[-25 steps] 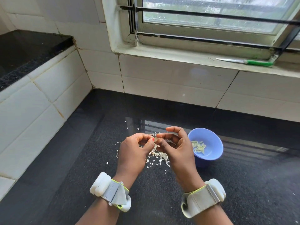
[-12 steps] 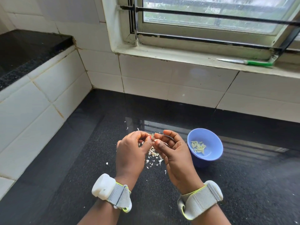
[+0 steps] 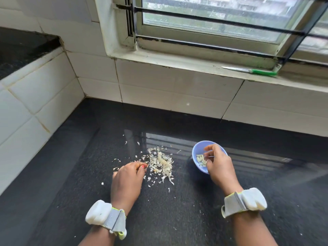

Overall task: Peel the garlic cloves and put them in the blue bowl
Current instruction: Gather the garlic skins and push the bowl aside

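Reaching into bowl (image 3: 195, 150) right hand (image 3: 219, 167), fingers curled, grasp unclear, left hand (image 3: 126, 180) fingertips bunched at peels (image 3: 159, 162), hold unclear

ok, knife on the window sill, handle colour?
Green handle on the knife, pale blade; only the head view shows it, on the sill.

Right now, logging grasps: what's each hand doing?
Left hand: fingers curled at the peel pile; contents unclear.
Right hand: curled over blue bowl; contents unclear.
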{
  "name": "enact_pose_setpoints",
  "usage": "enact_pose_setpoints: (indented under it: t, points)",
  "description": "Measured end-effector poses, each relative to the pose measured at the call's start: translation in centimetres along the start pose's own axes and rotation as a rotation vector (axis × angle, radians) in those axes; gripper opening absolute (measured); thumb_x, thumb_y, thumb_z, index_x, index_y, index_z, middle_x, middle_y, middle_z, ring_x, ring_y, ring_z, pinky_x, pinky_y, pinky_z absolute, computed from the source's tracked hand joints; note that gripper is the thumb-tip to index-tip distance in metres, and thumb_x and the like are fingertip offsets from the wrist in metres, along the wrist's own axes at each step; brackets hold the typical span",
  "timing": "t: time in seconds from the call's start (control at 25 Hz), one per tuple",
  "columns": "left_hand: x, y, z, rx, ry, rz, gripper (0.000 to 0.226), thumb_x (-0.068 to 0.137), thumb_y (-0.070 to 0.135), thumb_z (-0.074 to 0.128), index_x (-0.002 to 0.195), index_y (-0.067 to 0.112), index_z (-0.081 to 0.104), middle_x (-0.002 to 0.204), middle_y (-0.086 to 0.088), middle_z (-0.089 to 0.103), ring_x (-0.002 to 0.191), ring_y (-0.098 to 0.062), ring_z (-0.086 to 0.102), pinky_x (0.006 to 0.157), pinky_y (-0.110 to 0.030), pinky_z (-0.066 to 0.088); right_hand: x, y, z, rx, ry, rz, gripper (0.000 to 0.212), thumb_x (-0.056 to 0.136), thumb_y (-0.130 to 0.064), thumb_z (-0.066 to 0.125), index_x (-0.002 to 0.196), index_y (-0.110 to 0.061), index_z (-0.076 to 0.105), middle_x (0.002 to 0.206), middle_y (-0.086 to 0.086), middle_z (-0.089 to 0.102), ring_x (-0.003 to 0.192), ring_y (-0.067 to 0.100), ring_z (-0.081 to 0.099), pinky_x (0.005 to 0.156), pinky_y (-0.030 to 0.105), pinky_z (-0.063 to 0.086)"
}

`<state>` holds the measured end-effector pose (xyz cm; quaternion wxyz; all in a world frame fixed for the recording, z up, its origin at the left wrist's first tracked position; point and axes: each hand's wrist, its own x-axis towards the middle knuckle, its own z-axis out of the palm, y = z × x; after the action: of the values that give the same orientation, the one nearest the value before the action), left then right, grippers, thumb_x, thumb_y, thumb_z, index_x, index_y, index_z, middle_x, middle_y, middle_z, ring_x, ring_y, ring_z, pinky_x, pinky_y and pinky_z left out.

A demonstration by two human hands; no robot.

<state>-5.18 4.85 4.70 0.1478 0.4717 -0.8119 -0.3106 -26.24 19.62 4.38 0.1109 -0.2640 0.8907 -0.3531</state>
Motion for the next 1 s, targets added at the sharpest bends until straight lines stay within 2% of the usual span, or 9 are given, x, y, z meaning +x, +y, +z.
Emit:
enact_pose_setpoints:
  t: [0.16, 0.28, 0.4, 0.48, 0.56, 0.64, 0.72, 0.88, 1.0]
  points:
    - [0.1, -0.1, 0.0, -0.059, 0.024, -0.017, 0.013, 0.088, 0.034, 0.062, 0.092, 0.030, 0.073, 0.086, 0.011, 0.073, 0.080, -0.013, 0.065, 0.074, -0.030, 0.048, 0.0, -0.7, 0.4, -0.091, 0.143, -0.025, 0.033, 0.085, 0.010, 0.047, 0.098, -0.015, 0.065, 0.097, -0.002, 0.065, 0.091, 0.020, 0.061, 0.075, 0.024, 0.039]
    - [0.1, 0.0, -0.2, -0.115, 0.012, -0.047, 0.006, 0.082, 0.037, 0.069, 0.081, 0.033, 0.073, 0.073, 0.016, 0.070, 0.068, -0.003, 0.062, 0.065, -0.026, 0.049, -1.1, -3.6, 1.3, 0.049, 0.257, -0.251, 0.026, 0.084, 0.002, 0.051, 0.096, -0.012, 0.070, 0.091, -0.006, 0.064, 0.090, 0.018, 0.063, 0.080, 0.021, 0.044]
    - [0.4, 0.1, -0.2, -0.187, -0.003, -0.089, 0.007, 0.078, 0.035, 0.074, 0.073, 0.030, 0.071, 0.067, 0.016, 0.068, 0.064, 0.001, 0.061, 0.059, -0.021, 0.047, -3.8, -6.6, 4.7, 0.170, 0.080, -0.510, 0.029, 0.088, -0.004, 0.055, 0.111, -0.017, 0.068, 0.110, -0.009, 0.066, 0.106, 0.007, 0.059, 0.094, 0.026, 0.046]
    - [0.6, 0.0, -0.2, -0.298, -0.021, -0.100, 0.011, 0.076, 0.019, 0.075, 0.070, 0.025, 0.070, 0.064, 0.013, 0.069, 0.060, 0.000, 0.061, 0.055, -0.014, 0.044, -6.5, -8.3, 7.2, 0.181, -0.200, -0.599, 0.035, 0.100, -0.027, 0.048, 0.134, -0.024, 0.054, 0.140, -0.010, 0.052, 0.135, 0.002, 0.040, 0.116, 0.023, 0.025]
    - [0.6, -0.2, -0.1, -0.475, -0.057, -0.159, 0.020, 0.083, 0.000, 0.062, 0.076, 0.017, 0.070, 0.069, 0.004, 0.071, 0.066, -0.008, 0.063, 0.055, -0.013, 0.044, -8.2, -8.7, 9.4, 0.076, -0.374, -0.665, 0.060, 0.100, -0.055, 0.023, 0.151, -0.024, 0.030, 0.159, -0.009, 0.025, 0.148, 0.001, 0.010, 0.121, 0.027, -0.003]
    - [0.1, -0.4, -0.3, -0.761, -0.164, -0.270, 0.025, 0.087, -0.009, 0.052, 0.087, 0.008, 0.071, 0.080, -0.011, 0.073, 0.075, -0.017, 0.065, 0.060, -0.021, 0.049, -8.2, -7.8, 11.0, -0.105, -0.325, -0.690, 0.075, 0.096, -0.065, 0.006, 0.155, -0.021, 0.019, 0.162, -0.009, 0.011, 0.149, 0.003, 0.001, 0.120, 0.034, -0.009]
    - [-0.4, -0.6, -0.5, -0.935, -0.213, -0.315, 0.016, 0.086, -0.005, 0.059, 0.090, 0.004, 0.071, 0.083, -0.014, 0.073, 0.073, -0.016, 0.065, 0.060, -0.021, 0.051, -7.2, -6.7, 11.3, -0.302, -0.158, -0.705, 0.076, 0.098, -0.063, 0.006, 0.153, -0.014, 0.026, 0.160, -0.003, 0.020, 0.149, 0.013, 0.015, 0.117, 0.040, 0.001]
    - [-0.7, -2.8, -1.1, -0.571, 0.127, -0.152, 0.007, 0.080, 0.020, 0.073, 0.074, 0.020, 0.072, 0.070, 0.006, 0.072, 0.065, -0.007, 0.063, 0.056, -0.013, 0.043, -6.3, -3.7, 10.1, -0.258, -0.074, -0.496, 0.077, 0.097, -0.066, 0.016, 0.154, -0.013, 0.022, 0.162, 0.001, 0.015, 0.150, 0.014, 0.003, 0.119, 0.038, -0.005]
    - [-1.4, -6.3, -0.8, -0.026, 0.329, 0.009, 0.026, 0.093, 0.040, 0.055, 0.107, 0.022, 0.068, 0.117, 0.009, 0.064, 0.116, -0.021, 0.057, 0.094, -0.028, 0.040, -7.6, -1.2, 9.3, -0.305, -0.027, -0.293, 0.090, 0.093, -0.074, 0.019, 0.153, -0.007, 0.018, 0.160, 0.012, 0.020, 0.147, 0.023, 0.011, 0.118, 0.027, -0.007]
